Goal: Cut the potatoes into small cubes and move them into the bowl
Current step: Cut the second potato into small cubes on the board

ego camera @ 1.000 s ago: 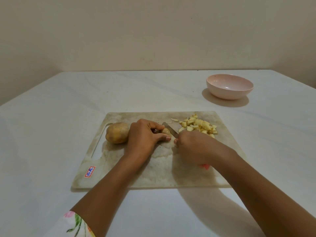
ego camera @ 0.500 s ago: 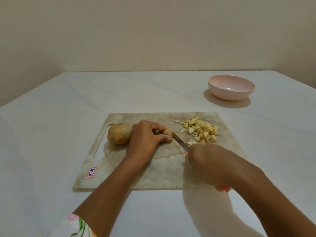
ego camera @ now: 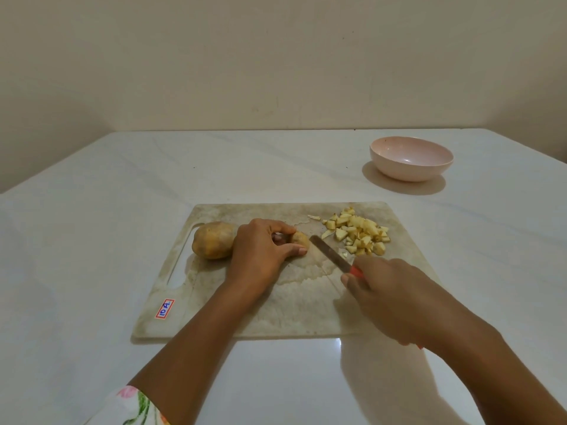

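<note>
On the left of the cutting board [ego camera: 276,311], 1 whole potato [ego camera: 213,240] is lying just beside our left hand [ego camera: 260,250], likely so that it is within reach once the current piece is done. The left hand is curling its fingers and thumb round a small potato piece [ego camera: 300,239] near the board's middle. It is pinning the piece down with the fingertips tucked back from the cut end, which looks meant to steady it for the blade.

Just right of that piece, the knife [ego camera: 329,253] is pointing its tip toward it, the blade slanting from far left to near right. We cannot tell whether the tip is touching the piece. Farther right, toward the far edge, a pile of potato cubes [ego camera: 357,231] is sitting apart from the cutting spot, a placement that is freeing room for the blade.

At the near right, our right hand [ego camera: 386,292] is wrapping tightly round the knife's red handle. The pink bowl [ego camera: 411,159] is waiting on the table [ego camera: 92,240] well beyond the board's far right corner, holding nothing we can see. We are judging that the moving step is not yet begun.
</note>
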